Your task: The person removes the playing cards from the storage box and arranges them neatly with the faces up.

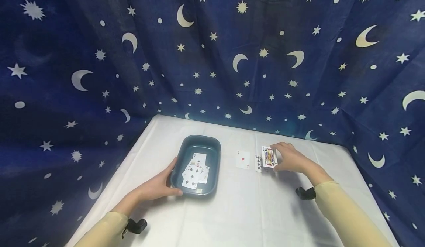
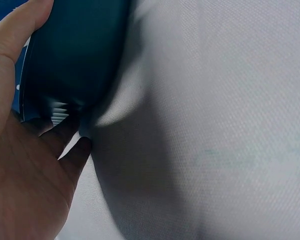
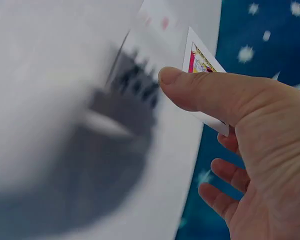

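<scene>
My left hand (image 1: 158, 185) grips the near left side of a dark teal tub (image 1: 216, 173); in the left wrist view its thumb lies along the wall and the fingers curl under the tub (image 2: 80, 55). Several loose playing cards (image 1: 191, 177), black pips showing on the top one, lie heaped inside. Over at the right, my right hand (image 1: 290, 159) pinches a face card (image 1: 268, 157) between thumb and fingers, raised over the cloth. Partly beneath it in the head view is a spade card (image 1: 258, 163). An ace of hearts (image 1: 243, 160) lies face up to the left.
A white cloth (image 1: 225, 217) covers the table. Behind and at both sides hangs a dark blue curtain (image 1: 219, 55) with moons and stars. Black wrist cameras (image 1: 136, 225) sit by both cream sleeves (image 1: 345, 210).
</scene>
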`<action>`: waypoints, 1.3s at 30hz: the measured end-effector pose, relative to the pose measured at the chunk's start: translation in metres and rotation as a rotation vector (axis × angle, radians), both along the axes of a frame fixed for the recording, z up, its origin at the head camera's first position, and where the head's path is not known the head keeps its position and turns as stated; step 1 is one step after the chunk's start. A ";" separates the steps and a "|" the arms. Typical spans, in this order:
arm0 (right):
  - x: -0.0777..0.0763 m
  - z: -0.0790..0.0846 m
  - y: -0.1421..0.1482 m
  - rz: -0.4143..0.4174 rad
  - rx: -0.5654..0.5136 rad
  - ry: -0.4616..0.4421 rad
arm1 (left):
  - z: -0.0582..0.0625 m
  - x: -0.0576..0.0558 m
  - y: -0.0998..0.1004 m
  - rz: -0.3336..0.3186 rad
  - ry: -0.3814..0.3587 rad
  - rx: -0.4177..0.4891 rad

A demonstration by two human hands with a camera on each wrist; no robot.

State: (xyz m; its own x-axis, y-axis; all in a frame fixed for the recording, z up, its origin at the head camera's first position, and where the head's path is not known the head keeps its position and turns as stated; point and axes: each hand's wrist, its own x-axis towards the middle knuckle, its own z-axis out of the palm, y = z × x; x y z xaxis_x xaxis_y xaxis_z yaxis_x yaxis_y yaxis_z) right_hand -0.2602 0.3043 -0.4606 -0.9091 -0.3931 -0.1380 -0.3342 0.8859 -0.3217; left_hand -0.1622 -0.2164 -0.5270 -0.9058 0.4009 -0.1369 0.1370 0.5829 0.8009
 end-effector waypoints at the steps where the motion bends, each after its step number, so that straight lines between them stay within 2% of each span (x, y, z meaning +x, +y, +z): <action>1: 0.001 -0.003 0.007 -0.014 0.009 -0.012 | 0.000 0.000 0.000 0.001 -0.001 0.003; 9: 0.008 -0.024 0.040 -0.077 0.015 -0.111 | 0.000 0.001 -0.001 -0.001 0.004 -0.008; 20: 0.006 -0.044 0.047 -0.141 0.003 -0.198 | 0.001 0.001 0.000 -0.007 -0.004 0.002; 39: 0.007 -0.036 0.040 -0.197 0.023 -0.265 | 0.003 0.002 0.000 0.001 -0.007 -0.007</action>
